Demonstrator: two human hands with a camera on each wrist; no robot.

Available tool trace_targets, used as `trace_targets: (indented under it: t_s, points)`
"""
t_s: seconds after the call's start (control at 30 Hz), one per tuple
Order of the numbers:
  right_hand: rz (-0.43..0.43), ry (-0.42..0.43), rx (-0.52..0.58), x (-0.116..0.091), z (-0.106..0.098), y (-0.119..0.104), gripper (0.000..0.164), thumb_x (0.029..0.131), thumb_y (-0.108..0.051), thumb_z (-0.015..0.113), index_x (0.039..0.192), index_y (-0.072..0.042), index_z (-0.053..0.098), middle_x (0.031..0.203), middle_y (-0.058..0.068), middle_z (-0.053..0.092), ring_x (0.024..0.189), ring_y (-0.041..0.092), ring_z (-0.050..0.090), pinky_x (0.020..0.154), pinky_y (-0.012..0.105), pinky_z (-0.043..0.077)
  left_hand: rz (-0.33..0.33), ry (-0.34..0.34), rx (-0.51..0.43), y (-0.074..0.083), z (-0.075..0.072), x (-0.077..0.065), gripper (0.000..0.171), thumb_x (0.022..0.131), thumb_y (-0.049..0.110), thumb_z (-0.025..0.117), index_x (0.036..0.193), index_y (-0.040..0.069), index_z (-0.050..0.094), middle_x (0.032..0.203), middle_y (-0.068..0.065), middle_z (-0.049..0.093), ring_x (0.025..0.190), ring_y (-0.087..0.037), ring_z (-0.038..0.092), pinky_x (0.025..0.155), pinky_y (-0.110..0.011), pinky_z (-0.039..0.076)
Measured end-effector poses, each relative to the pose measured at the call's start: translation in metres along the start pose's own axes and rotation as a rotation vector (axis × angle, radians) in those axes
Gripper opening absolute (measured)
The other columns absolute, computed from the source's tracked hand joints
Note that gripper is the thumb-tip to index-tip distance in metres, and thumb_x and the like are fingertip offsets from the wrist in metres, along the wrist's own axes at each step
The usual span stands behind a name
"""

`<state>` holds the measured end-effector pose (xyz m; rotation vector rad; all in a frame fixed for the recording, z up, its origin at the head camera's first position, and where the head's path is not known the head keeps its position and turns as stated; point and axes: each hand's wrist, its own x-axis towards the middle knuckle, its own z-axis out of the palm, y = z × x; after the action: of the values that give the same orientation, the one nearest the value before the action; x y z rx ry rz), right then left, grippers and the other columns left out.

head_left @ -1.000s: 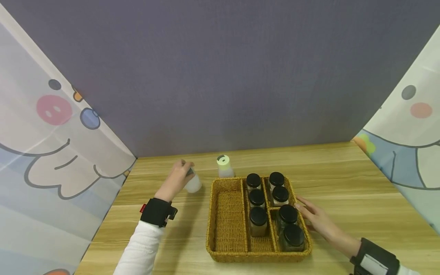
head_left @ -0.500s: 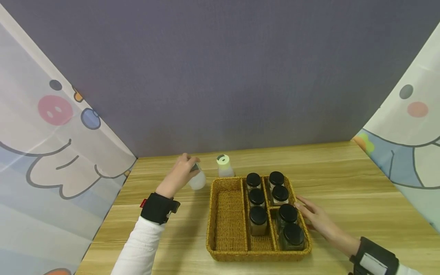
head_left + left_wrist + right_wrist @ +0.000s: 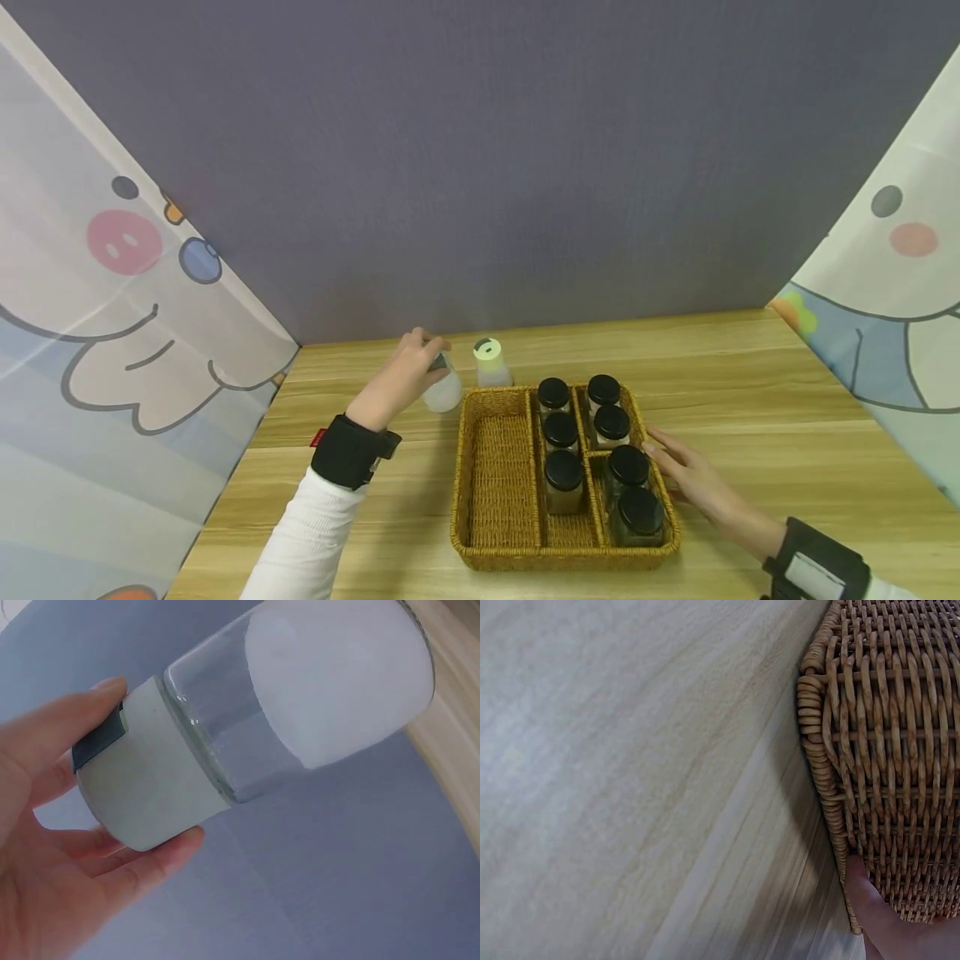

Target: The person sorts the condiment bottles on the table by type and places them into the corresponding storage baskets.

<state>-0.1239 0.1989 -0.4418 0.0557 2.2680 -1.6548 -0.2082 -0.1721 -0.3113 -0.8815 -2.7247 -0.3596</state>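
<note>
My left hand grips a glass seasoning jar by its pale cap. In the left wrist view, thumb and fingers close round that cap, which has a dark tab; white powder fills the far end of the jar. The jar is tilted, just left of a woven basket. With its fingertips against the basket's right side, my right hand stays low by the rim. The right wrist view shows one finger touching the wicker wall. Behind the basket stands a second jar with a yellowish cap.
Several black-lidded jars stand in the basket's middle and right compartments; its left compartment shows bare wicker. A wooden table lies under everything. A grey-blue panel rises at the back, with cartoon-printed curtains at both sides.
My left hand has carried the seasoning jar to the right and slightly farther back, toward the basket and the second jar. My right hand and the basket have stayed in place.
</note>
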Motion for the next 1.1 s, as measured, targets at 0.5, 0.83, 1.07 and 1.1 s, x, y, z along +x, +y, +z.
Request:
trace_targets:
  t_s: [0.5, 0.83, 1.07, 1.1]
  points:
    - [-0.002, 0.013, 0.005, 0.002, 0.0, 0.002, 0.062, 0.094, -0.035, 0.04, 0.14, -0.002, 0.016, 0.133, 0.036, 0.022, 0.114, 0.049, 0.035, 0.08, 0.053, 0.046, 0.089, -0.016, -0.024, 0.025, -0.007, 0.011, 0.028, 0.079, 0.01, 0.066, 0.104, 0.002, 0.058, 0.095, -0.016, 0.05, 0.084, -0.025, 0.048, 0.066, -0.03, 0.047]
    - [-0.006, 0.018, 0.006, 0.002, 0.0, 0.002, 0.061, 0.094, -0.034, 0.039, 0.14, -0.002, 0.016, 0.133, 0.037, 0.021, 0.114, 0.05, 0.035, 0.079, 0.054, 0.046, 0.215, -0.025, -0.073, 0.045, -0.005, 0.018, 0.028, 0.078, 0.008, 0.067, 0.103, 0.002, 0.058, 0.096, -0.015, 0.049, 0.086, -0.025, 0.048, 0.067, -0.029, 0.048]
    - [-0.005, 0.007, 0.004, 0.001, 0.0, 0.001, 0.062, 0.094, -0.035, 0.039, 0.141, -0.002, 0.015, 0.135, 0.036, 0.018, 0.116, 0.05, 0.032, 0.081, 0.054, 0.045, 0.262, -0.033, -0.072, 0.052, 0.005, 0.02, 0.027, 0.076, 0.008, 0.068, 0.1, 0.002, 0.058, 0.095, -0.016, 0.049, 0.084, -0.024, 0.049, 0.068, -0.029, 0.049]
    - [-0.005, 0.006, 0.004, 0.001, 0.0, 0.001, 0.062, 0.094, -0.035, 0.039, 0.141, -0.002, 0.015, 0.135, 0.036, 0.018, 0.116, 0.05, 0.032, 0.081, 0.054, 0.045, 0.269, -0.031, -0.074, 0.052, 0.007, 0.02, 0.027, 0.076, 0.008, 0.068, 0.1, 0.002, 0.058, 0.094, -0.016, 0.05, 0.084, -0.024, 0.049, 0.068, -0.029, 0.049]
